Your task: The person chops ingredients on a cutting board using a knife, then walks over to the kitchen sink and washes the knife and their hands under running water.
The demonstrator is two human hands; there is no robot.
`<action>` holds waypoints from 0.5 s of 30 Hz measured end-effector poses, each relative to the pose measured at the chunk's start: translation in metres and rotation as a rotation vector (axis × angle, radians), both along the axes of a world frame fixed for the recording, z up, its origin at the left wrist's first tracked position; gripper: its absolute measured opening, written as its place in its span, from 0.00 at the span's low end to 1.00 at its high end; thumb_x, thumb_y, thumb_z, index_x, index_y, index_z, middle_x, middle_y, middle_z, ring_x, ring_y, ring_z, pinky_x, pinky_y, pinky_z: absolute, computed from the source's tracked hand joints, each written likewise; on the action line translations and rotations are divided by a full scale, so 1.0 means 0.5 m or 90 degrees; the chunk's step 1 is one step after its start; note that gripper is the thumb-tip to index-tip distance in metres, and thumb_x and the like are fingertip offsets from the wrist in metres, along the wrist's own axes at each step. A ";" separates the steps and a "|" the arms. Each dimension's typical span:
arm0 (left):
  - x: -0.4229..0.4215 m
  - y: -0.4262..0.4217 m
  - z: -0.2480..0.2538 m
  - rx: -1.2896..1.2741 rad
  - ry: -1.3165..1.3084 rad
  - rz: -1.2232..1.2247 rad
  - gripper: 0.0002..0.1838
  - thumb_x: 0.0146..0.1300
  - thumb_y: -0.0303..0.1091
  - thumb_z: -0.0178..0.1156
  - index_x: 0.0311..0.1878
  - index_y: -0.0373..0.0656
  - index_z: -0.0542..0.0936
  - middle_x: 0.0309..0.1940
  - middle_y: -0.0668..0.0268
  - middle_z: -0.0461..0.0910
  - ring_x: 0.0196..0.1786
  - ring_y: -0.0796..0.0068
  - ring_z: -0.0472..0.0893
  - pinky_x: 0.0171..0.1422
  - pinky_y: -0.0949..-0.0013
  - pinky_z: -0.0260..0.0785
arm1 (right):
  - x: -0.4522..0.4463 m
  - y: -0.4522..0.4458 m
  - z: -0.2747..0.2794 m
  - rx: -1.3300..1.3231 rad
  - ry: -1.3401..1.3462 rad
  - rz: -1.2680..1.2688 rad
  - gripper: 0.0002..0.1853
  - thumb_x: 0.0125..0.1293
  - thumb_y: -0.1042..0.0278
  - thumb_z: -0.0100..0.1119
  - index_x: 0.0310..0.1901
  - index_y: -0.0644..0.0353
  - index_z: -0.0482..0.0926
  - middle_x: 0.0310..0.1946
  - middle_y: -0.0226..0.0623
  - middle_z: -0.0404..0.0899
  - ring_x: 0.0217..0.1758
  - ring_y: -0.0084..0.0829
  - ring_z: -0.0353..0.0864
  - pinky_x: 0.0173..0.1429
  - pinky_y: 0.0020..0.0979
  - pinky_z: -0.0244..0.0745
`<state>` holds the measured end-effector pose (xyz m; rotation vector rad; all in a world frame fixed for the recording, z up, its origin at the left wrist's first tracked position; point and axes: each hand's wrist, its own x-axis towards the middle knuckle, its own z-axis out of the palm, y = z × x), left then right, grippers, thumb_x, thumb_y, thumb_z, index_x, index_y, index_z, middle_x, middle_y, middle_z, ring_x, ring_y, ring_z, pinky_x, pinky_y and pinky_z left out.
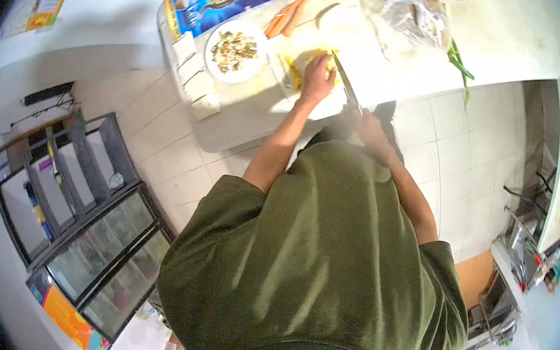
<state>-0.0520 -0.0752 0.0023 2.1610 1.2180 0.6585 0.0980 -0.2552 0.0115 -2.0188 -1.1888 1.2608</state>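
My right hand (374, 132) is closed round the handle of a kitchen knife (348, 85), whose long blade points away from me across the table edge. Just left of the blade, my left hand (318, 78) curls its fingers down on some yellow food (332, 78); its exact kind is washed out by glare. More yellow pieces (295, 75) lie to the left of that hand. A white plate (257, 67) with chopped brown and pale food (233, 52) stands farther left. Beyond my left hand rest orange carrots (288, 16).
The pale table (229, 130) also bears a blue printed sheet (210, 5) with white food on it, a clear plastic bag (411, 16), green stalks (460, 63) overhanging the edge, and white squares (199, 84). A glass-fronted cabinet (109, 259) stands lower left.
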 end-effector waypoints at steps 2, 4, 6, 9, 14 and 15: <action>-0.007 -0.016 0.015 -0.028 0.011 0.027 0.21 0.67 0.32 0.60 0.62 0.37 0.75 0.61 0.49 0.76 0.66 0.47 0.72 0.72 0.52 0.63 | -0.010 0.012 0.006 -0.041 0.006 0.021 0.30 0.76 0.43 0.46 0.43 0.71 0.75 0.33 0.65 0.80 0.42 0.63 0.81 0.47 0.50 0.74; -0.020 -0.022 0.020 0.005 -0.025 0.032 0.21 0.67 0.32 0.60 0.62 0.37 0.74 0.61 0.48 0.75 0.66 0.46 0.72 0.72 0.51 0.63 | -0.001 0.015 0.053 0.033 -0.003 0.010 0.30 0.76 0.44 0.46 0.43 0.72 0.75 0.32 0.67 0.79 0.41 0.65 0.81 0.47 0.51 0.74; -0.038 -0.035 0.029 0.000 -0.011 0.062 0.22 0.66 0.31 0.60 0.63 0.37 0.73 0.61 0.47 0.75 0.66 0.46 0.71 0.72 0.50 0.62 | 0.011 0.021 0.020 0.100 -0.042 -0.015 0.28 0.77 0.45 0.45 0.42 0.72 0.73 0.31 0.69 0.79 0.41 0.68 0.80 0.47 0.54 0.74; -0.059 -0.037 0.035 -0.030 -0.009 0.083 0.23 0.66 0.30 0.60 0.63 0.36 0.73 0.63 0.47 0.74 0.68 0.46 0.70 0.73 0.49 0.61 | 0.037 0.044 0.016 0.045 -0.079 -0.090 0.26 0.77 0.47 0.45 0.42 0.71 0.71 0.30 0.71 0.78 0.40 0.69 0.80 0.44 0.57 0.74; -0.087 0.065 -0.002 -0.006 0.164 0.053 0.27 0.68 0.33 0.54 0.70 0.37 0.69 0.72 0.44 0.65 0.75 0.45 0.62 0.78 0.50 0.55 | 0.048 0.034 -0.078 0.196 -0.175 0.106 0.24 0.77 0.50 0.44 0.44 0.71 0.71 0.27 0.69 0.78 0.37 0.69 0.80 0.44 0.59 0.75; -0.085 0.091 -0.007 -0.005 0.185 0.046 0.27 0.68 0.32 0.53 0.70 0.35 0.68 0.72 0.44 0.64 0.75 0.45 0.62 0.78 0.50 0.55 | 0.044 0.036 -0.075 0.212 -0.175 0.125 0.24 0.77 0.51 0.44 0.45 0.71 0.72 0.26 0.69 0.78 0.36 0.69 0.80 0.45 0.59 0.76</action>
